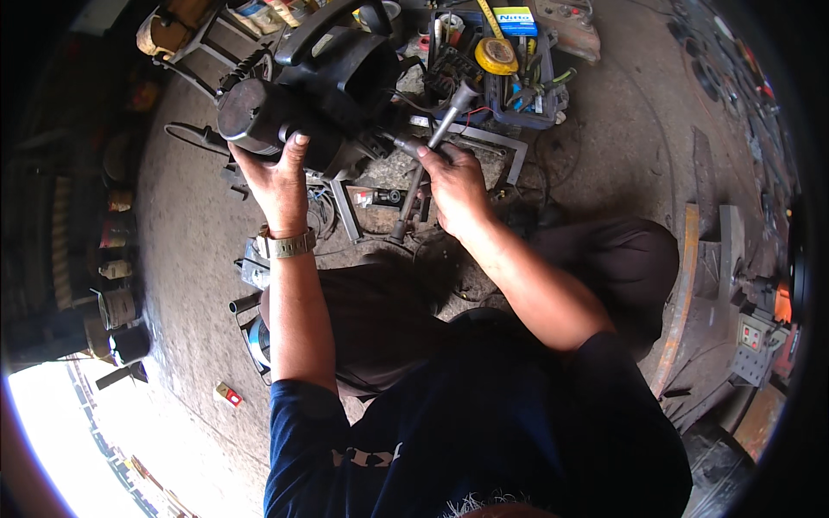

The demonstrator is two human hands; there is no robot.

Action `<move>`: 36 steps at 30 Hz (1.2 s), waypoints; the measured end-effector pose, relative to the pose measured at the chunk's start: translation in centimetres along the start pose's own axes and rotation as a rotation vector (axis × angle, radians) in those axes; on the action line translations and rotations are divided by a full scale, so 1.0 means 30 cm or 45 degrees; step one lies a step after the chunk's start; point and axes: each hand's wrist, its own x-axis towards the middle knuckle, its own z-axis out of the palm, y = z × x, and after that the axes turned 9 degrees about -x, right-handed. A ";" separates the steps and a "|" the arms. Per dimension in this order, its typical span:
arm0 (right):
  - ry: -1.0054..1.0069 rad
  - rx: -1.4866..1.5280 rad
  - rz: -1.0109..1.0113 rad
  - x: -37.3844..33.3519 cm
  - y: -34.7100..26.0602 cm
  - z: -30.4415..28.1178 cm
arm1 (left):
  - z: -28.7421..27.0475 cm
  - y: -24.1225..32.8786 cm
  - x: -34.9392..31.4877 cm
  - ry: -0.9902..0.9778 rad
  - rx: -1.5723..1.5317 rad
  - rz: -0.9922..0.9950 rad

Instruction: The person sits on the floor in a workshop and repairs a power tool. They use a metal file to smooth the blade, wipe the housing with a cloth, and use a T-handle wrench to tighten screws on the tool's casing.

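My left hand (278,180) is wrapped round the lower end of a black power machine (363,69), at its cylindrical motor housing (250,110). The thumb shows in front, and the other fingers are mostly hidden behind the housing. A carrying-type handle arches over the machine's top. My right hand (458,183) is closed round a cross-shaped socket wrench (446,121), whose long steel bar runs diagonally from upper right to lower left. One short arm of the wrench points at the machine's right side; whether it sits on a bolt I cannot tell.
A plastic tool tray (546,108) with pliers and a yellow tape measure (496,56) stands beyond my right hand. Metal angle pieces (345,211) lie below the machine. A small red box (229,394) lies at left; long metal bars (682,285) lie at right.
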 end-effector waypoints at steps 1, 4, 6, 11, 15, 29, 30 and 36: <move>-0.001 -0.023 -0.010 0.005 -0.004 0.012 | 0.005 -0.003 0.006 0.003 0.020 -0.015; 0.006 -0.102 -0.012 0.022 -0.008 0.035 | 0.005 -0.006 0.015 0.014 0.092 -0.032; 0.019 -0.054 0.039 0.015 -0.011 0.035 | -0.001 -0.008 0.016 0.020 0.150 -0.008; 0.075 0.021 0.058 0.034 -0.012 0.031 | 0.013 -0.013 0.003 0.068 0.130 0.017; 0.039 0.021 0.100 0.039 -0.027 0.018 | 0.011 -0.013 -0.002 0.072 0.144 0.006; 0.049 0.052 0.027 0.029 0.013 0.034 | -0.009 -0.042 0.001 0.056 0.079 0.037; 0.058 0.091 0.052 0.021 0.004 0.041 | -0.009 -0.037 0.000 0.061 0.088 0.037; 0.011 0.068 -0.028 0.015 0.054 0.034 | -0.001 -0.037 -0.001 0.063 0.084 0.024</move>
